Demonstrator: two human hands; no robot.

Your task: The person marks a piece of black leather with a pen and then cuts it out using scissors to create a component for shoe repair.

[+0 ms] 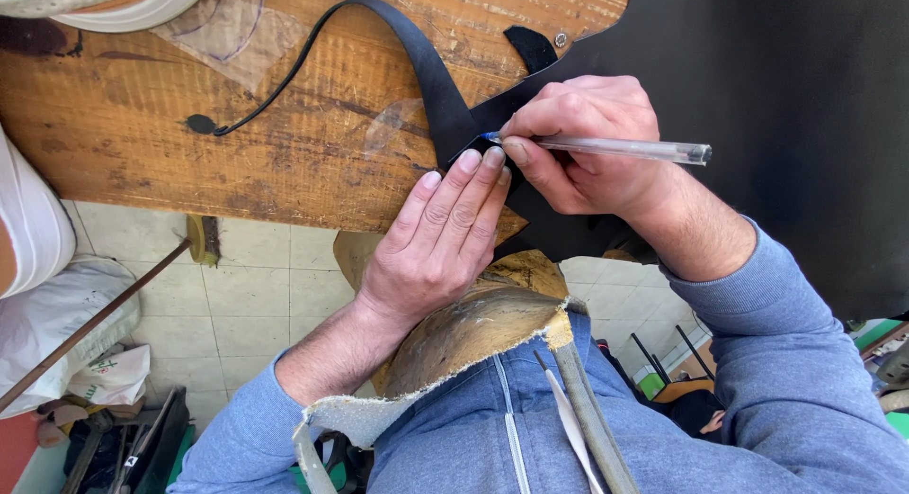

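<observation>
My right hand (587, 143) grips a clear ballpoint pen (625, 148), its tip down on a large sheet of black leather (786, 125) that covers the right side of a worn wooden workbench (189, 115). My left hand (440, 233) lies flat, fingers together, pressing a small piece against the leather right beside the pen tip. A long black leather strip (431, 72) curves away from that spot across the bench to the left.
A transparent plastic pattern piece (227, 25) and a white rounded object (104, 1) lie at the bench's far left. A brown leather apron (464, 333) covers my lap. Below is a tiled floor with white bags (66, 314) and tools (133, 442).
</observation>
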